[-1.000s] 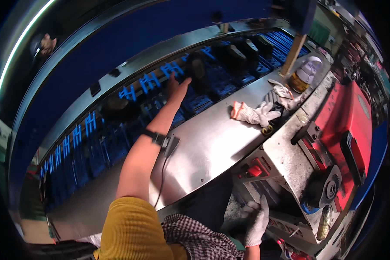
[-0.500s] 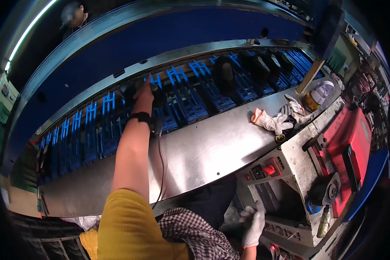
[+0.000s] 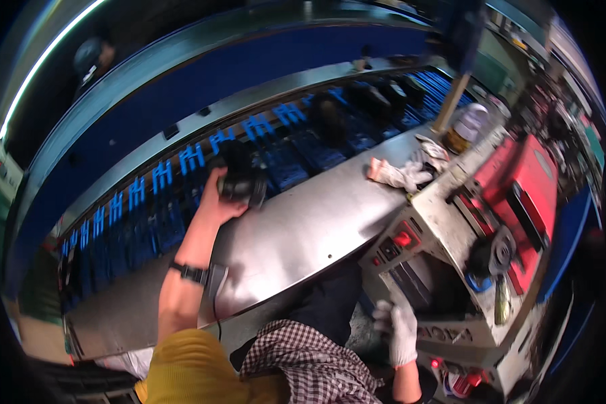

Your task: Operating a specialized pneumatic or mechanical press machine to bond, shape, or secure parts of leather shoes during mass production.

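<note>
My bare left hand is closed round a dark, rounded piece that looks like a black shoe, held above the near edge of the blue slatted conveyor rack. Motion blur hides its details. Around that wrist runs a black strap with a small grey box and a cable. My right hand, in a white knit glove, hangs low beside the machine cabinet. Its fingers are loosely apart, and nothing shows in them. Further right on the rack stand several more dark shoe-like pieces.
A smooth metal ledge borders the rack. White work gloves and a jar of amber stuff lie at its right end. A red machine on a pale cabinet stands to the right. Beyond the blue beam is a person.
My left hand has come back from the rack's far side towards me, bringing the dark shoe-like piece with it. The view has shifted slightly. My right hand stays low beside the cabinet.
</note>
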Available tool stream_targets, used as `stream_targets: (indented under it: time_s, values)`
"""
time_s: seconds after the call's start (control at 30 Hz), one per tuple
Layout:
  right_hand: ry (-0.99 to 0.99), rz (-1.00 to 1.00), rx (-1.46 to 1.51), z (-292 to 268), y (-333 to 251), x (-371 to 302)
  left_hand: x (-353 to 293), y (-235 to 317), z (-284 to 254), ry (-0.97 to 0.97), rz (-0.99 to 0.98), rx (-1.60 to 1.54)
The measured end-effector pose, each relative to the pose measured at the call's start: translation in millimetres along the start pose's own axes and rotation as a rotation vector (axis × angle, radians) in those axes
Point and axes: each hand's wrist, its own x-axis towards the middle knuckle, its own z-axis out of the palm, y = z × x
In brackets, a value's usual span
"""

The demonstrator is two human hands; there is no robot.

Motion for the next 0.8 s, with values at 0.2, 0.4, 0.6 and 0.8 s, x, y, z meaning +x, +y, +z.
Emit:
stream_targets:
  time_s: [0.2,0.4,0.6,0.8]
  values:
    - [-0.521,-0.108,0.189,48,-66,16,-92,-107,33,-0.556,0.086,0.193]
    - [-0.302,-0.614,0.241,23,-101,-34,-191,-196,127,-0.987,0.068,0.507]
    - [0.06,-0.612,0.331,-81,-154,-153,-262,-255,246,-1.539,0.172,1.02]
    - [0.292,-0.568,0.238,-179,-227,-210,-293,-295,373,-1.644,0.765,0.801]
